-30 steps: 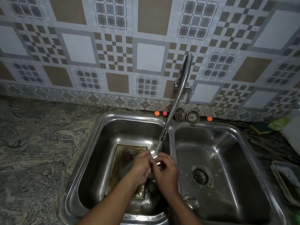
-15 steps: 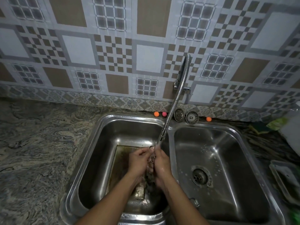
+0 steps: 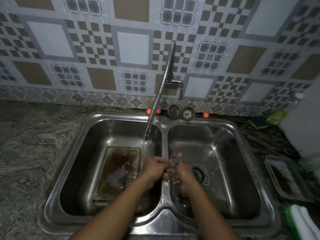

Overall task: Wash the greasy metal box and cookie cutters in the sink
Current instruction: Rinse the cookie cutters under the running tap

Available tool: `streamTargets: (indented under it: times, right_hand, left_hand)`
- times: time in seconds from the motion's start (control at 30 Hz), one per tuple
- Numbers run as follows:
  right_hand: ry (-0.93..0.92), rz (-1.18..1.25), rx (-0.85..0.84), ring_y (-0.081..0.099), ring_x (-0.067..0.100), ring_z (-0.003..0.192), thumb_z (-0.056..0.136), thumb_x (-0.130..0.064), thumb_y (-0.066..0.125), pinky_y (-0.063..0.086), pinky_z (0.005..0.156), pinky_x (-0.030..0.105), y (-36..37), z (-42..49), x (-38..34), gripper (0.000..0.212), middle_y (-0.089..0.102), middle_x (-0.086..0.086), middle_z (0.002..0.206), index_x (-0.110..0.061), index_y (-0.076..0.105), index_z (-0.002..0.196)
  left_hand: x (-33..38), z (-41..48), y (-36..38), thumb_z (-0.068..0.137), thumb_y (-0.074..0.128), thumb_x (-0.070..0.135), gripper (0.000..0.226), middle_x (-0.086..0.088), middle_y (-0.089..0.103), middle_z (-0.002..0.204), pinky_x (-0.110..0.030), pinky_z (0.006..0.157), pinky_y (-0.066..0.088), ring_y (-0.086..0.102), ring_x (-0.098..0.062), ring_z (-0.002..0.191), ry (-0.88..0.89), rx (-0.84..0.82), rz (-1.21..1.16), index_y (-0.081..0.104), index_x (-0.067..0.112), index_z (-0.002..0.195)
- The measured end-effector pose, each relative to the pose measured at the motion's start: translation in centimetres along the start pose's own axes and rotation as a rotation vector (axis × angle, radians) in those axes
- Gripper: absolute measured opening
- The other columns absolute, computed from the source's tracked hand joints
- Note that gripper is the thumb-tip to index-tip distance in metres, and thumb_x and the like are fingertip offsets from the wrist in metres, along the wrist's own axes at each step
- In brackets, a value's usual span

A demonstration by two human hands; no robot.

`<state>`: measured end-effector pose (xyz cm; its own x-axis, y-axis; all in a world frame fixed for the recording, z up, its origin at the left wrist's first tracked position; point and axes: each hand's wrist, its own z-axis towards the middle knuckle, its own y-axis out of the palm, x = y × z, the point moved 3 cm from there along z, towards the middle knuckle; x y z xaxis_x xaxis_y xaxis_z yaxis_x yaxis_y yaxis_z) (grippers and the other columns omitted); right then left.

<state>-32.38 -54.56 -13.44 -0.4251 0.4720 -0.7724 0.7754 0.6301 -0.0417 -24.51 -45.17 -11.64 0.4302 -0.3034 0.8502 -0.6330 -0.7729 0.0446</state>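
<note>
Cookie cutters (image 3: 173, 159), small metal rings bunched together, are sitting between my two hands, right over the ridge dividing the two basins of the sink (image 3: 162, 129). I am holding them there, I judge, so that drips are falling into a basin rather than onto the desk (image 3: 34, 153), and so that both hands are able to rub them at once.

My left grip (image 3: 154, 168) is curling in from the left-basin side, fingertips pinching at the rings. My right grip (image 3: 183, 172) is closing round them from the other side, fingers folded under and thumb sticking up beside the topmost ring. How many cutters I am holding is too blurred to tell. Both forearms are reaching in from the near edge and converging.

The metal box (image 3: 119, 172) is lying flat on the floor of the left basin, brown with grease, just left of my left grip and apart from it. It is lying there, I think, because it needs both hands free. The faucet hose (image 3: 161, 90) is hanging with its nozzle over the left basin, beyond my hands. Whether water is running I cannot tell.
</note>
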Motion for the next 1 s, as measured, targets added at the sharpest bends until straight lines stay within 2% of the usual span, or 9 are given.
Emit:
streamTargets:
  times: [0.07, 0.17, 0.3, 0.4, 0.47, 0.57, 0.73, 0.9, 1.0]
  right_hand:
    - [0.035, -0.199, 0.076, 0.039, 0.012, 0.029, 0.102, -0.049, 0.034, 0.027, 0.035, 0.015, -4.8, 0.4, 1.2, 0.053, 0.05, 0.007, 0.048, -0.01, 0.061, 0.079]
    - [0.08, -0.249, 0.065, 0.065, 0.02, 0.056, 0.104, -0.044, 0.035, 0.051, 0.049, 0.027, -10.6, 1.0, 1.9, 0.048, 0.071, 0.014, 0.085, -0.008, 0.067, 0.097]
    - [-0.072, -0.481, 0.212, 0.062, 0.033, 0.108, 0.104, -0.03, 0.037, 0.047, 0.09, 0.036, -16.4, 3.1, 1.6, 0.036, 0.064, 0.022, 0.119, -0.008, 0.062, 0.118]
    - [-0.081, -0.637, 0.221, 0.066, 0.037, 0.093, 0.089, -0.04, 0.037, 0.052, 0.078, 0.043, -20.0, 8.3, 5.2, 0.041, 0.069, 0.021, 0.094, -0.017, 0.07, 0.081]
    - [-0.054, -0.662, 0.203, 0.068, 0.034, 0.077, 0.073, -0.035, 0.04, 0.054, 0.067, 0.049, -22.3, 12.2, 8.8, 0.031, 0.063, 0.011, 0.071, -0.024, 0.067, 0.064]
    - [0.021, -0.714, 0.115, 0.065, 0.03, 0.086, 0.088, -0.027, 0.046, 0.055, 0.076, 0.038, -21.7, 9.8, 8.1, 0.019, 0.058, 0.005, 0.083, -0.022, 0.065, 0.084]
    - [0.2, -0.813, -0.079, 0.056, 0.02, 0.073, 0.096, -0.016, 0.046, 0.051, 0.072, 0.029, -20.9, 7.2, 8.2, 0.021, 0.053, -0.002, 0.073, -0.025, 0.051, 0.078]
    - [0.197, -0.916, -0.183, 0.056, 0.012, 0.057, 0.095, -0.015, 0.047, 0.05, 0.056, 0.023, -20.8, 8.2, 9.8, 0.022, 0.059, 0.004, 0.076, -0.008, 0.066, 0.105]
    - [0.177, -1.059, -0.236, 0.069, 0.017, 0.086, 0.09, -0.013, 0.054, 0.05, 0.077, 0.03, -20.3, 8.8, 10.4, 0.026, 0.069, 0.015, 0.101, 0.001, 0.068, 0.107]
  left_hand:
    - [-1.7, -0.2, 3.7, 0.083, 0.072, 0.0, 0.006, -0.011, 0.063, 0.054, -0.022, 0.043, 0.042, 0.049, -0.014, 0.037, -0.082, -0.09, 0.09, 0.072, -0.001, 0.077]
    - [-4.0, 0.1, 9.2, 0.08, 0.076, 0.003, 0.006, -0.003, 0.059, 0.045, -0.018, 0.037, 0.038, 0.047, -0.009, 0.032, -0.144, -0.188, 0.151, 0.073, 0.001, 0.076]
    - [-5.8, 1.8, 14.5, 0.078, 0.074, 0.004, 0.018, -0.007, 0.068, 0.061, -0.03, 0.057, 0.048, 0.056, -0.018, 0.05, -0.117, -0.192, 0.21, 0.078, 0.017, 0.067]
    - [-7.8, 3.5, 16.8, 0.082, 0.071, -0.001, 0.027, 0.003, 0.071, 0.062, -0.024, 0.06, 0.053, 0.063, -0.008, 0.054, -0.111, -0.162, 0.246, 0.077, 0.023, 0.072]
    - [-9.8, 4.7, 17.5, 0.078, 0.069, 0.012, 0.023, 0.0, 0.077, 0.082, -0.03, 0.076, 0.058, 0.071, -0.014, 0.077, -0.106, -0.131, 0.359, 0.079, 0.032, 0.073]
    - [-13.4, 6.0, 17.5, 0.071, 0.071, 0.027, 0.015, -0.003, 0.078, 0.094, -0.034, 0.078, 0.057, 0.071, -0.021, 0.092, -0.16, -0.121, 0.496, 0.079, 0.034, 0.082]
    - [-13.3, 3.5, 18.1, 0.082, 0.058, 0.007, 0.017, -0.006, 0.07, 0.072, -0.031, 0.048, 0.052, 0.064, -0.018, 0.052, -0.324, -0.181, 0.559, 0.074, 0.01, 0.08]
    - [-13.5, 3.1, 18.7, 0.092, 0.054, 0.012, 0.023, -0.012, 0.066, 0.062, -0.027, 0.039, 0.048, 0.065, -0.024, 0.052, -0.455, -0.245, 0.609, 0.064, 0.005, 0.072]
    - [-13.4, 3.1, 18.8, 0.091, 0.059, 0.012, 0.02, -0.012, 0.069, 0.064, -0.032, 0.046, 0.057, 0.071, -0.026, 0.06, -0.484, -0.262, 0.614, 0.063, 0.004, 0.072]
